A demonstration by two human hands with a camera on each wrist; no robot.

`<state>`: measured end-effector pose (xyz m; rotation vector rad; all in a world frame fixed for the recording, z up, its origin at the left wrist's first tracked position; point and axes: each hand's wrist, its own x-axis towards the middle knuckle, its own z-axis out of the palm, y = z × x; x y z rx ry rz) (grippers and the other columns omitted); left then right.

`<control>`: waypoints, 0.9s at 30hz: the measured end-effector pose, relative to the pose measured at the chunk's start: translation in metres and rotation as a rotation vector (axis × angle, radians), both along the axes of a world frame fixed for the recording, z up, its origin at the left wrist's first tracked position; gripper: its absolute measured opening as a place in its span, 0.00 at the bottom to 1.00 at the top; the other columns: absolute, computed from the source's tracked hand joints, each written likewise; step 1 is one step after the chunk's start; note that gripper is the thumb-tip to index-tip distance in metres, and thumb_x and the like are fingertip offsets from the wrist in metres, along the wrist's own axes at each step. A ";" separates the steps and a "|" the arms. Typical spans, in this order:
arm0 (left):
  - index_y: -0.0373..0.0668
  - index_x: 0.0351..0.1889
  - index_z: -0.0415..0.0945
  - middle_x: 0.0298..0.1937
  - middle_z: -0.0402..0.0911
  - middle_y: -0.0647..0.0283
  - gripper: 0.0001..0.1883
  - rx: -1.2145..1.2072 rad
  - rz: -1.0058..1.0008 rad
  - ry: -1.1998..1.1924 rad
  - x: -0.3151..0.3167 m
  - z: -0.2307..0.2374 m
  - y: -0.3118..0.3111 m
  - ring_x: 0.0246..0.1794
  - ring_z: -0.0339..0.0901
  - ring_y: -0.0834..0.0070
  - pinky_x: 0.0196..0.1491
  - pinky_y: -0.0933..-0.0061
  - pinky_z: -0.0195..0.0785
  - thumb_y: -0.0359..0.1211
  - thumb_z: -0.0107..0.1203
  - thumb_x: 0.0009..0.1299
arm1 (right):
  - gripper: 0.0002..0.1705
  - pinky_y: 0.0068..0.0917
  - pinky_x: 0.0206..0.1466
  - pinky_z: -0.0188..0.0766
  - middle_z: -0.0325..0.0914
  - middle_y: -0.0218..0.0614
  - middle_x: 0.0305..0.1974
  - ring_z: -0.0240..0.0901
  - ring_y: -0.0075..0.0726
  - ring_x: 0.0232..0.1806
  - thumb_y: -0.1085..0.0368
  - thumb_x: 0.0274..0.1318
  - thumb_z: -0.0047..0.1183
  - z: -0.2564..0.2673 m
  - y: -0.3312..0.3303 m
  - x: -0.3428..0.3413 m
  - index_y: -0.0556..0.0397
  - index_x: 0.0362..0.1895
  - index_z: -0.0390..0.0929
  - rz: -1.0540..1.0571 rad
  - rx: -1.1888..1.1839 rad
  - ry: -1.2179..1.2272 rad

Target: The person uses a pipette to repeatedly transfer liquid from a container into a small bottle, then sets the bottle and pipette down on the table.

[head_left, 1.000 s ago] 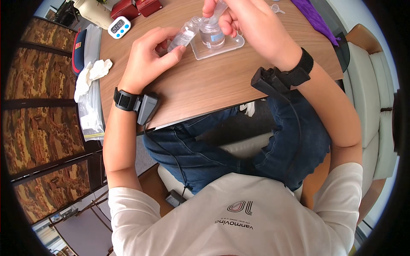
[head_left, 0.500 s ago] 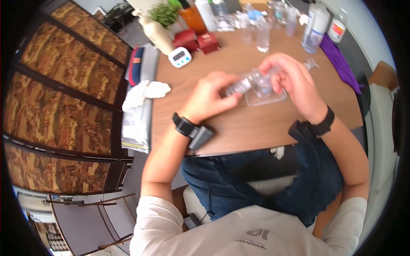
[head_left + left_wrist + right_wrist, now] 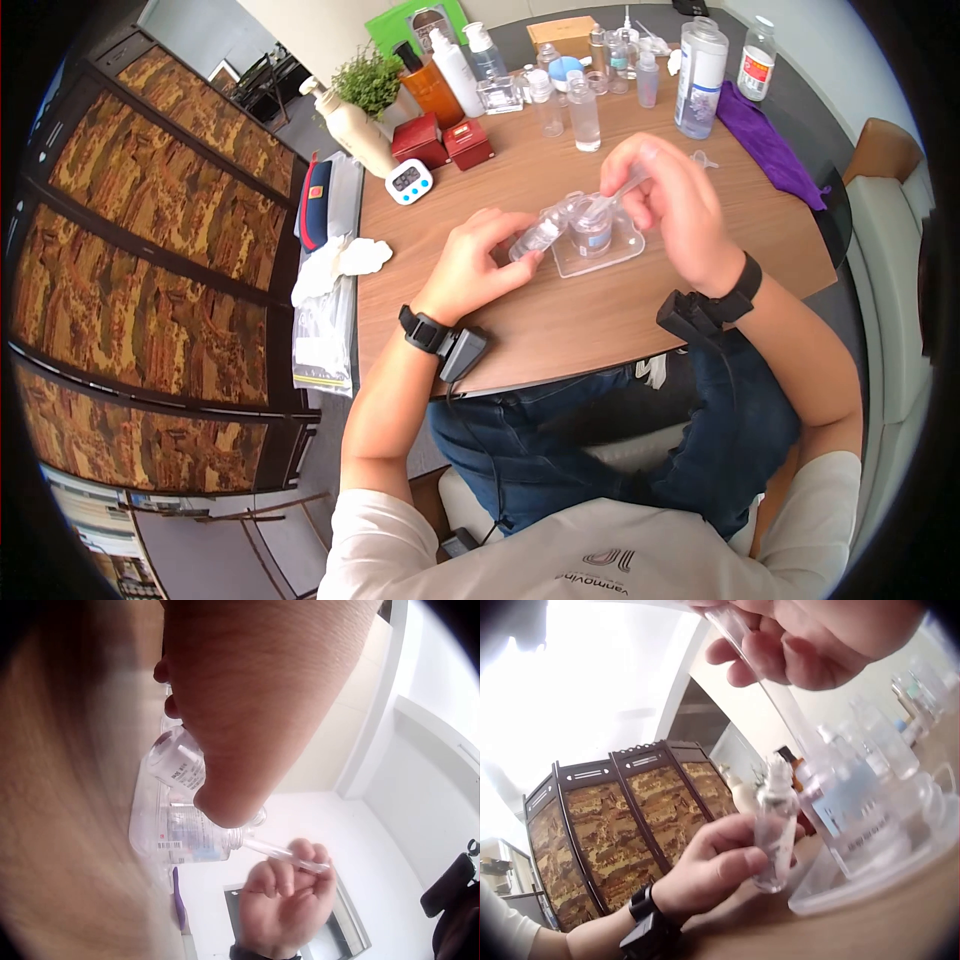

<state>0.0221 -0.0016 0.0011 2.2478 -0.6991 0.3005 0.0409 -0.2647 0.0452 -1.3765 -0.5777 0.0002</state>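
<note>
The left hand point(image 3: 477, 262) grips a small clear bottle point(image 3: 538, 236), tilted toward a wider clear jar point(image 3: 591, 238) with a label. That jar stands on a clear square tray point(image 3: 606, 264). Between the fingertips of the right hand point(image 3: 676, 208) is a clear plastic dropper point(image 3: 626, 186), its lower end at the jar's mouth. In the left wrist view the dropper point(image 3: 285, 855) slants out of the jar's neck point(image 3: 235, 838). The right wrist view has the small bottle point(image 3: 775, 836) beside the jar point(image 3: 855, 825), its neck uncapped as far as I can tell.
A white timer point(image 3: 409, 182) and red boxes point(image 3: 469, 145) stand at the back left. Several bottles line the back, among them a clear one point(image 3: 584, 118). A purple cloth point(image 3: 765, 150) lies at the right, crumpled white tissue point(image 3: 365, 256) at the left edge.
The head view has shifted, so more of the table's back shows. The right hand has changed its pose somewhat, with the dropper now plainly slanted at the jar. The left hand still grips the small bottle.
</note>
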 end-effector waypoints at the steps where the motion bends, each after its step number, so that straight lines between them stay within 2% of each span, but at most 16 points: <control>1: 0.37 0.49 0.83 0.32 0.78 0.61 0.17 0.006 0.016 0.007 0.001 0.000 0.000 0.28 0.72 0.74 0.34 0.71 0.69 0.32 0.68 0.62 | 0.23 0.18 0.31 0.57 0.76 0.30 0.34 0.58 0.16 0.26 0.55 0.78 0.33 0.008 -0.005 -0.001 0.55 0.37 0.75 -0.009 -0.004 -0.003; 3: 0.37 0.49 0.83 0.32 0.78 0.61 0.17 0.002 0.007 0.013 0.001 0.001 -0.001 0.28 0.72 0.74 0.34 0.71 0.69 0.32 0.68 0.62 | 0.24 0.18 0.30 0.55 0.78 0.34 0.36 0.57 0.17 0.26 0.54 0.77 0.32 0.022 -0.014 -0.008 0.55 0.35 0.75 -0.066 0.172 -0.146; 6: 0.37 0.48 0.83 0.33 0.78 0.61 0.17 0.001 0.008 0.026 0.000 -0.001 -0.001 0.29 0.72 0.74 0.34 0.71 0.69 0.32 0.68 0.62 | 0.24 0.18 0.29 0.54 0.79 0.36 0.37 0.57 0.18 0.25 0.53 0.76 0.32 0.029 -0.015 -0.015 0.55 0.35 0.75 -0.057 0.258 -0.175; 11: 0.37 0.48 0.83 0.33 0.78 0.62 0.17 0.011 0.020 0.035 0.000 0.001 -0.002 0.29 0.72 0.74 0.35 0.71 0.69 0.32 0.68 0.62 | 0.25 0.20 0.31 0.58 0.79 0.32 0.36 0.58 0.18 0.25 0.53 0.76 0.32 0.015 -0.005 -0.015 0.56 0.37 0.77 -0.033 0.169 -0.138; 21: 0.37 0.49 0.83 0.33 0.79 0.61 0.17 0.019 0.018 0.031 0.001 0.001 -0.002 0.29 0.73 0.74 0.34 0.71 0.69 0.33 0.68 0.62 | 0.25 0.18 0.32 0.57 0.77 0.31 0.37 0.57 0.17 0.25 0.51 0.77 0.33 0.011 -0.002 -0.015 0.56 0.38 0.76 -0.020 0.158 -0.154; 27: 0.37 0.49 0.83 0.33 0.78 0.62 0.17 0.023 0.019 0.028 0.001 0.001 0.000 0.29 0.72 0.74 0.35 0.71 0.69 0.33 0.68 0.62 | 0.23 0.16 0.31 0.56 0.77 0.30 0.37 0.57 0.15 0.25 0.52 0.78 0.35 0.019 -0.008 -0.015 0.55 0.38 0.76 -0.091 0.182 -0.179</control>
